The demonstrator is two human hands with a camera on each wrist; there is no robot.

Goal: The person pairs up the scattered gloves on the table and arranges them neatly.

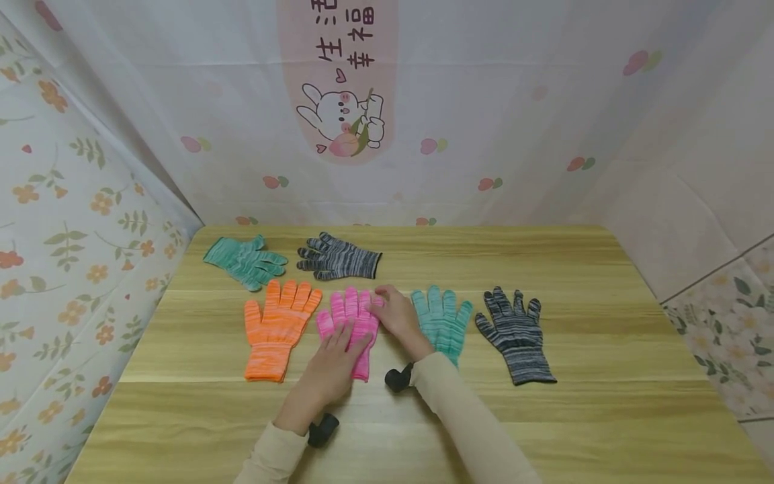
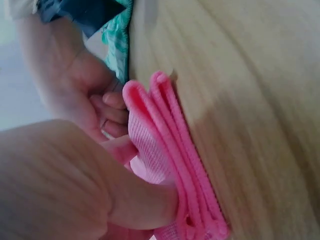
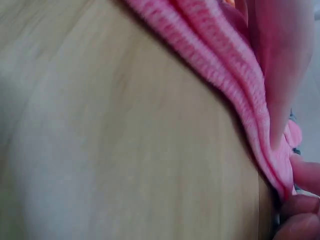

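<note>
A pink knit glove (image 1: 340, 308) lies on the wooden table with its fingers toward the far side. My left hand (image 1: 331, 366) rests on its palm and cuff with fairly straight fingers. In the left wrist view, the thumb of that left hand (image 2: 55, 185) lies along the layered pink cuff (image 2: 175, 150). My right hand (image 1: 396, 316) is at the pink glove's right-side fingertips and pinches the edge there. The right wrist view shows the fingertips (image 3: 305, 172) close on the pink knit edge (image 3: 225, 75).
To the left lies an orange glove (image 1: 272, 329). A green glove (image 1: 443, 319) lies right of the pink one, partly behind my right forearm, then a black-grey glove (image 1: 517, 333). Farther back lie another green glove (image 1: 244, 261) and another black-grey glove (image 1: 341, 257). A printed curtain (image 1: 484, 101) hangs behind the table.
</note>
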